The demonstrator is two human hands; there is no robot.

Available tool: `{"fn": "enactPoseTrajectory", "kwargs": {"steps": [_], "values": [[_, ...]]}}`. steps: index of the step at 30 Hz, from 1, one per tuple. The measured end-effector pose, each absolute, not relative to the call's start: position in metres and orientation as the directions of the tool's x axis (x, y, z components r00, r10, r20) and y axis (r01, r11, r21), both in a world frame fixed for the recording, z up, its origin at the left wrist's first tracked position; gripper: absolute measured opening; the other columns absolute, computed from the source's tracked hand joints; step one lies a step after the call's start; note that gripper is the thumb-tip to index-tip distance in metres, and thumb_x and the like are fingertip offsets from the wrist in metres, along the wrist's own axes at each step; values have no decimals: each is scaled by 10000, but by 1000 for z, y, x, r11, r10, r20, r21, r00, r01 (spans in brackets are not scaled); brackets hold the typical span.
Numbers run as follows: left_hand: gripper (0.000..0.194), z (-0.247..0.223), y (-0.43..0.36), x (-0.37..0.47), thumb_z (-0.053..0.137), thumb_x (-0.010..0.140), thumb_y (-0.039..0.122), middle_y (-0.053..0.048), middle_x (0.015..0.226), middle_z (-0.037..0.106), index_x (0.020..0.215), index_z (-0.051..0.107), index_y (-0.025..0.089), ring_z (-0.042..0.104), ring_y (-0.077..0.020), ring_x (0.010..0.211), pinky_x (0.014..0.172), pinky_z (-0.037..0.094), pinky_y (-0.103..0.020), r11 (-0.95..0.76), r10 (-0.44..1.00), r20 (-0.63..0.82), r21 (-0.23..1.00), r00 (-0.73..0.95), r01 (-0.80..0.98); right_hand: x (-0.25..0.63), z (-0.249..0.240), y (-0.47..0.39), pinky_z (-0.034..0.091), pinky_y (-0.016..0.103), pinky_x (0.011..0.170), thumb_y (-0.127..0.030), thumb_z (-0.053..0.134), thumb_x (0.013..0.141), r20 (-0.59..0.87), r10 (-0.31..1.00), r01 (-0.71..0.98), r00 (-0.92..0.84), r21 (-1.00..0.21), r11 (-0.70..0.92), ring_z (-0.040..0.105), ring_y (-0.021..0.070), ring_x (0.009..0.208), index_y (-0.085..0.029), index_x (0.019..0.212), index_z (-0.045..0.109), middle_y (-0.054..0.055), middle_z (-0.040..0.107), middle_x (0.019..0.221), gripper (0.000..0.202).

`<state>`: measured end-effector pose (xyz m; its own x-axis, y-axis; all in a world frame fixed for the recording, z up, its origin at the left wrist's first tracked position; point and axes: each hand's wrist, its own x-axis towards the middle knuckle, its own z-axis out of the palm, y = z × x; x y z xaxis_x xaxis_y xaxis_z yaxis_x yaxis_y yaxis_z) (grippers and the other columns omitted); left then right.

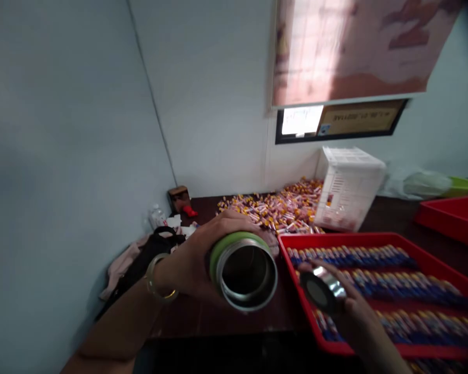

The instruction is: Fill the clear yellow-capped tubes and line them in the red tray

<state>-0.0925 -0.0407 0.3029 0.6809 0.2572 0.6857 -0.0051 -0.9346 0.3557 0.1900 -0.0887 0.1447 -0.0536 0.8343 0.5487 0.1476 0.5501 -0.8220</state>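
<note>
My left hand [206,249] is wrapped round a green thermos [229,241], tilted so that its round steel mouth faces me. The inside is dark, and I cannot tell what it contains. A bangle circles that wrist. Off to the right, my right hand [353,306] grips a metal lid [326,287] with its dark underside turned towards me. The lid is apart from the thermos and in front of a red tray [374,239]. Rows of small blue, white and orange wrapped sticks [393,284] stand in the tray.
A heap of loose small sticks [284,205] lies against the wall, with a white plastic basket [349,192] tipped beside it. Another red tray [452,218] is at the far right. A black bag [156,254] and a clear bottle [156,215] are at the left.
</note>
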Motion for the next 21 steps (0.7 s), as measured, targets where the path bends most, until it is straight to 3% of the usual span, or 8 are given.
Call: {"fn": "enactPoseTrajectory", "kwargs": {"steps": [2, 4, 8, 11, 14, 17, 19, 21], "values": [[882, 260, -19, -93, 918, 511, 429, -114, 1173, 645, 1286, 547, 231, 606, -307, 1088, 964, 494, -464, -894, 341, 666, 449, 663, 8, 185, 160, -77, 558, 426, 915, -548, 573, 886, 596, 798, 98, -90, -792, 603, 615, 325, 1181, -276, 1376, 503, 134, 615, 1304, 565], [875, 224, -5, -93, 926, 503, 388, -109, 1195, 630, 1275, 547, 228, 607, -299, 1081, 954, 496, -451, -812, 455, 606, 583, 652, 24, 173, 184, -64, 454, 432, 1069, -465, 665, 853, 695, 685, 138, -218, -673, 727, 493, 313, 1327, -270, 1413, 473, 119, 535, 1404, 624], [904, 176, 8, -98, 918, 499, 370, -113, 1256, 618, 1298, 529, 206, 600, -326, 1115, 981, 474, -480, -567, 676, 430, 823, 599, 48, 138, 220, -34, 395, 380, 1122, -275, 699, 839, 641, 490, 183, -591, -485, 855, 443, 251, 1364, -240, 1415, 493, 124, 482, 1436, 613], [887, 151, 8, -105, 905, 513, 368, -126, 1234, 646, 1301, 547, 172, 606, -339, 1118, 974, 477, -478, -323, 710, 239, 947, 662, 5, 120, 221, -19, 407, 348, 1111, -248, 650, 851, 498, 475, 147, -725, -563, 814, 468, 226, 1340, -222, 1427, 488, 121, 482, 1431, 598], [835, 124, 2, -107, 894, 499, 447, -140, 1168, 677, 1220, 615, 134, 619, -353, 1092, 943, 489, -458, -35, 612, 111, 993, 783, -114, 109, 200, -12, 421, 339, 1102, -288, 647, 849, 343, 482, 119, -806, -704, 700, 504, 224, 1310, -240, 1426, 498, 99, 501, 1419, 599], [817, 99, -6, -102, 871, 489, 514, -125, 1083, 693, 1170, 628, 133, 635, -335, 1028, 929, 486, -450, 47, 712, 71, 988, 699, -148, 92, 156, -8, 415, 369, 1110, -296, 634, 863, 295, 613, 162, -733, -800, 578, 499, 246, 1324, -237, 1405, 528, 109, 502, 1420, 555], [700, 86, -11, -97, 841, 571, 434, -111, 1099, 679, 1172, 609, 159, 627, -303, 1019, 947, 471, -442, -58, 900, 54, 998, 432, -4, 78, 119, -9, 388, 413, 1130, -280, 593, 890, 274, 799, 284, -535, -832, 476, 454, 261, 1368, -234, 1428, 501, 123, 454, 1467, 547], [618, 78, -14, -95, 816, 612, 319, -107, 1135, 658, 1171, 595, 177, 608, -284, 1042, 981, 445, -437, -134, 981, 103, 972, 164, 191, 72, 87, -14, 354, 467, 1149, -294, 581, 899, 248, 920, 402, -303, -842, 359, 394, 284, 1412, -228, 1474, 438, 136, 395, 1517, 596]]}}
